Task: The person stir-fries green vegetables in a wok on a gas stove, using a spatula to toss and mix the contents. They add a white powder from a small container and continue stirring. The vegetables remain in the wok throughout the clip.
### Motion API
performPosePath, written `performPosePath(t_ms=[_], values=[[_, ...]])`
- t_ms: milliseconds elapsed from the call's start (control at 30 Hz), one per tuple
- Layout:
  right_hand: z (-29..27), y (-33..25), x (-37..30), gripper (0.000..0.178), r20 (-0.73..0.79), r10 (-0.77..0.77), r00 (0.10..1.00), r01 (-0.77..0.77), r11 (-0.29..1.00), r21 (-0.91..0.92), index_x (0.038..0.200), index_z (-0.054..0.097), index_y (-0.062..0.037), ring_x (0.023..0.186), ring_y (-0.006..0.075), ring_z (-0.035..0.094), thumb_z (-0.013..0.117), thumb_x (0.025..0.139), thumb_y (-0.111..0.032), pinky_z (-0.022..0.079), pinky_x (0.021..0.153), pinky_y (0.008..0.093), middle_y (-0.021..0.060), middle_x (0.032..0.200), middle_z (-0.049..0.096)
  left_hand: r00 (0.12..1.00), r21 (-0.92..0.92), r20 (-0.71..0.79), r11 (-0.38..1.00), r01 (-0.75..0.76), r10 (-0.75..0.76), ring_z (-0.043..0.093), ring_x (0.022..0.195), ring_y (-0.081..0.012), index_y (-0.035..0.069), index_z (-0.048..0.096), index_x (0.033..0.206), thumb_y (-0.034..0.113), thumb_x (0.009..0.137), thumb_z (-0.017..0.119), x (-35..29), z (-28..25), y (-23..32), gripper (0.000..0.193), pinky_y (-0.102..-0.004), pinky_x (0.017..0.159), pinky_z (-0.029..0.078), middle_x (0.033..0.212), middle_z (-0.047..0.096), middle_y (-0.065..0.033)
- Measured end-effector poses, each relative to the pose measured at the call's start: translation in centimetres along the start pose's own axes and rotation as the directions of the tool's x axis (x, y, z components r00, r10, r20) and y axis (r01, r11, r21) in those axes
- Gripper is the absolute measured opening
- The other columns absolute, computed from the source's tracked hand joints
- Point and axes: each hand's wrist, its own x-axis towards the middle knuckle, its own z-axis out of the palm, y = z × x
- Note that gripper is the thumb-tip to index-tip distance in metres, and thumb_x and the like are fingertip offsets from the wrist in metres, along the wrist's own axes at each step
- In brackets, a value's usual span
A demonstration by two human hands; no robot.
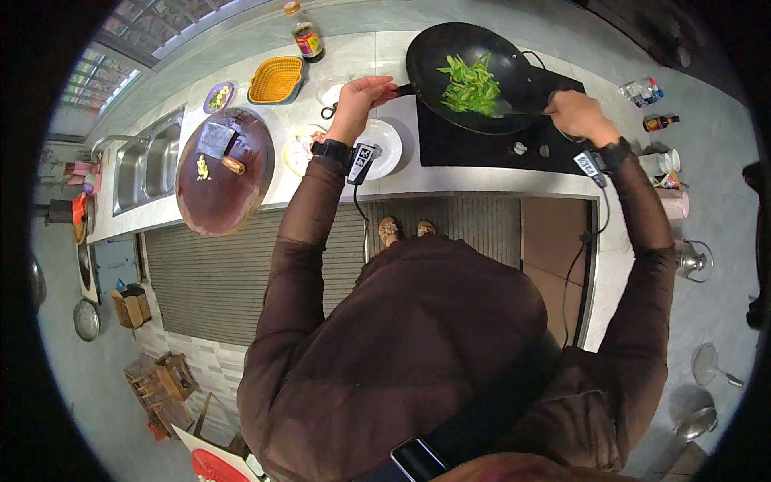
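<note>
My left hand (363,103) is closed around the handle of a black wok (438,48), left of its rim. Green vegetable pieces (474,84) lie piled in the wok, which sits on a black cooktop (482,153). In my right hand (580,117) is a spatula (524,112), its blade against the lower edge of the greens. A white plate (388,153) stands just below my left wrist. Partly behind that forearm is a plate of pale pink, meat-like pieces (299,148).
Left on the counter is a round chopping board (221,205) with a cleaver (215,140) and chopped pale pieces (202,168). Around it are a purple dish (217,97), a yellow basket (277,80), a sauce bottle (307,40) and a sink (148,165). Bottles (660,123) stand at right.
</note>
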Motion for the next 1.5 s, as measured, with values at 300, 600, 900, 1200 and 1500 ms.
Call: performPosePath(t_ms=[300, 600, 900, 1200, 1500], values=[[4.3, -1.4, 4.4, 0.028, -0.327, -0.037, 0.944, -0.004, 0.992, -0.124, 0.107, 0.072, -0.0177, 0.084, 0.0345, 0.07, 0.062, 0.082, -0.013, 0.056, 0.069, 0.0474, 0.0142, 0.091, 0.071, 0.932, -0.609, 0.031, 0.732, 0.304, -0.361, 0.063, 0.098, -0.0224, -0.001, 0.054, 0.131, 0.014, 0.099, 0.055, -1.3, -1.9, -1.5, 0.035, -0.0349, 0.093, 0.049, 0.118, 0.066, -0.0145], [7.7, -6.6, 0.0, 0.048, -0.043, -0.101, 0.994, 0.105, 0.989, 0.102, 0.139, 0.055, -0.0201, 0.091, 0.039, 0.068, 0.05, 0.092, -0.012, 0.055, 0.074, 0.052, 0.0195, 0.097, 0.07, 0.797, -0.895, 0.015, 0.347, 0.28, -0.604, 0.057, 0.112, -0.0319, -0.013, 0.035, 0.138, 0.024, 0.1, 0.059, -3.0, -1.9, -1.1, 0.058, -0.0415, 0.094, 0.049, 0.133, 0.052, -0.0292], [4.5, -4.0, -2.6, 0.034, -0.012, -0.225, 0.974, 0.219, 0.937, 0.273, 0.124, 0.068, -0.0192, 0.095, 0.0364, 0.068, 0.055, 0.093, -0.021, 0.054, 0.079, 0.0484, 0.0174, 0.101, 0.07, 0.931, -0.42, 0.067, 0.836, 0.353, -0.359, 0.064, 0.109, -0.0274, -0.008, 0.054, 0.128, 0.012, 0.103, 0.049, 0.2, -2.6, 2.4, 0.033, -0.0351, 0.095, 0.054, 0.121, 0.064, -0.0207], [0.1, 3.3, -1.6, 0.027, -0.022, -0.247, 0.969, 0.244, 0.935, 0.258, 0.112, 0.074, -0.0137, 0.095, 0.0317, 0.069, 0.061, 0.088, -0.015, 0.054, 0.082, 0.0398, 0.0134, 0.104, 0.072, 0.986, 0.108, -0.083, 0.983, 0.151, -0.143, 0.067, 0.101, -0.0224, -0.008, 0.061, 0.119, -0.005, 0.092, 0.058, 2.2, -4.9, 2.1, 0.028, -0.0313, 0.092, 0.054, 0.111, 0.068, -0.0153], [4.5, -0.2, 3.4, 0.027, -0.124, -0.299, 0.946, 0.314, 0.757, 0.573, 0.116, 0.07, -0.0035, 0.097, 0.0216, 0.069, 0.059, 0.094, -0.014, 0.052, 0.089, 0.033, 0.0143, 0.109, 0.073, 0.999, 0.989, -0.013, 0.149, 0.019, -0.04, 0.069, 0.102, -0.0276, 0.006, 0.071, 0.114, 0.019, 0.076, 0.079, 3.4, -4.1, 1.3, 0.04, -0.0377, 0.088, 0.054, 0.112, 0.072, -0.0139]])
